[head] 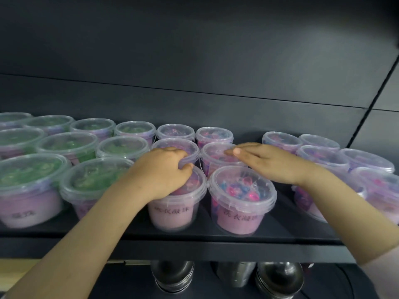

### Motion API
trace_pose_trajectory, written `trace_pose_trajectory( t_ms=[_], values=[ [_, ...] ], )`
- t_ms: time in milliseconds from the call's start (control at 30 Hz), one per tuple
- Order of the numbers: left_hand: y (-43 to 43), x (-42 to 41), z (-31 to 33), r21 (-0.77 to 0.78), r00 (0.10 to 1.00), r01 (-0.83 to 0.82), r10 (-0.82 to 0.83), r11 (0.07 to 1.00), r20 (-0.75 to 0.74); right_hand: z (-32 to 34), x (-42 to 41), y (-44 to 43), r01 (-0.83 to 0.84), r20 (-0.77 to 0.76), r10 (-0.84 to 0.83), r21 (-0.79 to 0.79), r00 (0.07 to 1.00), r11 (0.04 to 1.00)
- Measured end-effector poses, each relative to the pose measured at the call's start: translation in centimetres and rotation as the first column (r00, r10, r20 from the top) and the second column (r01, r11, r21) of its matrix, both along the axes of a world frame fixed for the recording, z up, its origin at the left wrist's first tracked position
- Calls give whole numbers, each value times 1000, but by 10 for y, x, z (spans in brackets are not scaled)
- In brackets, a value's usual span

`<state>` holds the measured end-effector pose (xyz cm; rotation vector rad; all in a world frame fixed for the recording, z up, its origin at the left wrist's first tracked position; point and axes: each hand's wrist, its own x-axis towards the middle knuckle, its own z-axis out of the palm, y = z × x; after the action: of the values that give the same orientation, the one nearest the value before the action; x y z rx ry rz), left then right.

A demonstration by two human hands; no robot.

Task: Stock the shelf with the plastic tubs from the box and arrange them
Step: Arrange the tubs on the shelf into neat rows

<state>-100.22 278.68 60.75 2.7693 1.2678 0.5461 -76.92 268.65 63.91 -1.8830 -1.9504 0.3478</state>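
Several clear plastic tubs with pink labels stand in rows on a dark shelf (pixel 216 244). Those on the left hold green contents (pixel 32 169); those in the middle and on the right hold pink and blue contents (pixel 241 186). My left hand (pixel 164 171) lies over a front tub (pixel 172 210), and its fingers curl round the near rim of the second-row tub (pixel 174 146) behind it. My right hand (pixel 265 162) reaches in from the right with fingers straight, resting flat on the lid of the neighbouring second-row tub (pixel 216 154).
A bare gap (pixel 248 139) in the back rows separates the middle tubs from the right-hand group (pixel 321 156). Dark panels form the shelf's back wall. Metal pots or bowls (pixel 278 277) stand on the level below.
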Motion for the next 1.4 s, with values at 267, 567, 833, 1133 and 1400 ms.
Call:
trace_pose_trajectory(
  t_ms=[267, 567, 833, 1133, 1400],
  values=[
    [1, -1, 1, -34, 1000, 12, -12, 999, 3, -23, -21, -73, -115, -20, 123, 231, 992, 966],
    [3, 1, -1, -13, 999, 18, -18, 1000, -36, -31, -17, -73, -91, -234, 124, 146, 964, 985],
    [-14, -4, 14, 168, 949, 140, -181, 976, 260, -42, -21, -91, 172, -198, -104, 369, 975, 913],
    [-102, 45, 4, 318, 879, 343, -422, 884, 224, -36, 73, -146, 435, -26, -455, 342, 890, 833],
    [-119, 81, -33, 396, 908, 209, -327, 894, 260, -43, 74, -150, 214, -94, -193, 343, 977, 915]
  ],
)
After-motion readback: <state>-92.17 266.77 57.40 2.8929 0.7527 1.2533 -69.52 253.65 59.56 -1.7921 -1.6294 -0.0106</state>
